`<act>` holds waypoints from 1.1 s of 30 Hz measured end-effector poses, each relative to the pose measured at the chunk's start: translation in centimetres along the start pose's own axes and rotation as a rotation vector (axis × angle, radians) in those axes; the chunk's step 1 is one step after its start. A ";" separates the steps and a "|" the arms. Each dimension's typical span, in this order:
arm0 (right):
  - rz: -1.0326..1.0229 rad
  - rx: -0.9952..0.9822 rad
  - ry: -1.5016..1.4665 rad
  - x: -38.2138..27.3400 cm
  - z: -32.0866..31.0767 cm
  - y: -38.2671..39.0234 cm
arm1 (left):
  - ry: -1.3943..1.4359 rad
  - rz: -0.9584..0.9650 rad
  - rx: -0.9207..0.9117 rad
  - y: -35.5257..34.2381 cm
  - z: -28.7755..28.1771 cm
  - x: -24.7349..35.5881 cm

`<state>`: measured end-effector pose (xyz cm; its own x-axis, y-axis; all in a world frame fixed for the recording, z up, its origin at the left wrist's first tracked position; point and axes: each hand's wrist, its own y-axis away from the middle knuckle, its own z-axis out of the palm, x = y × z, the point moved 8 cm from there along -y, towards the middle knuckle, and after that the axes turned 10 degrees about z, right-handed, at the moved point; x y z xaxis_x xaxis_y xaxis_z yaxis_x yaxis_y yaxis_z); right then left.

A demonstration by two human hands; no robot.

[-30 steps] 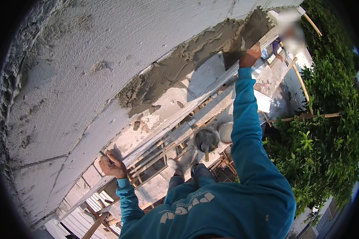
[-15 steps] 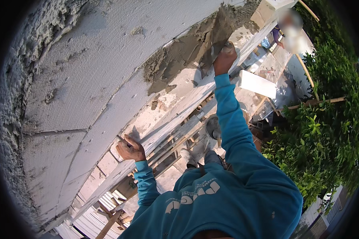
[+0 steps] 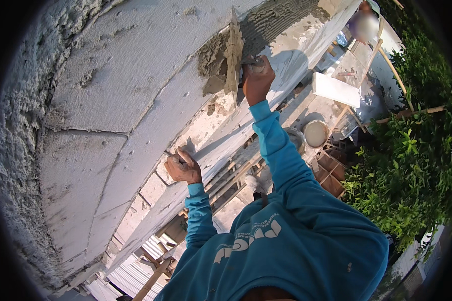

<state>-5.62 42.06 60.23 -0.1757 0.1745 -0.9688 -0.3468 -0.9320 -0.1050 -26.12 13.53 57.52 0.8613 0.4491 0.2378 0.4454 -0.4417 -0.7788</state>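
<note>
My right hand [image 3: 258, 79] grips the handle of a trowel [image 3: 234, 62], whose mortar-coated blade stands edge-on against the ledge. Wet grey mortar [image 3: 213, 57] is heaped on the near-left side of the blade. Beyond it, a band of mortar with combed ridges [image 3: 281, 20] covers the top of the pale blocks. My left hand [image 3: 184, 168] rests at the bare part of the block ledge [image 3: 198, 128], fingers curled and thumb raised; whatever is inside them, if anything, is hidden. Along the left rises the white block wall [image 3: 110, 90].
Down to the right are a round bucket [image 3: 316, 133], a white block [image 3: 336, 90] and brown crates [image 3: 329, 173]. Another person [image 3: 364, 25] is at the far right, near bamboo poles [image 3: 392, 72]. Leafy branches [image 3: 402, 160] fill the right side. Timber planks [image 3: 231, 175] lie below the wall.
My right hand has drawn the trowel toward me and to the left, leaving ridged mortar behind it. The view has shifted a little; my left hand stays by the ledge.
</note>
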 end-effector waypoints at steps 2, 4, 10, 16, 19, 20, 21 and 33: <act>-0.027 -0.067 0.065 -0.1 0.5 1.8 | 0.001 0.025 -0.004 0.0 0.0 0.1; -0.013 -0.130 0.181 0.1 1.2 3.1 | -0.009 0.020 -0.012 0.2 0.1 -0.1; -0.005 -0.214 -0.106 -0.4 2.4 7.3 | -0.029 0.075 -0.041 0.6 0.2 -0.2; 0.617 -0.431 -0.690 6.3 3.9 8.7 | -0.022 0.126 0.008 -0.1 -0.4 0.5; 0.736 -0.418 -0.996 8.9 2.8 7.6 | -0.029 0.095 -0.008 0.2 -0.5 0.4; 0.788 -0.420 -1.063 9.7 2.0 6.3 | -0.043 0.094 -0.028 0.2 -0.3 0.4; 0.913 -0.365 -1.107 10.8 1.0 5.3 | -0.070 0.082 -0.039 0.3 -0.3 0.3; -0.127 0.395 -0.124 0.9 -13.1 -20.7 | -0.106 0.087 -0.048 0.1 0.1 0.6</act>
<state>13.42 57.34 58.55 -0.2103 0.3390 -0.9170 -0.6943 -0.7122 -0.1041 -25.56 13.88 57.51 0.8676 0.4859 0.1061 0.3835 -0.5178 -0.7647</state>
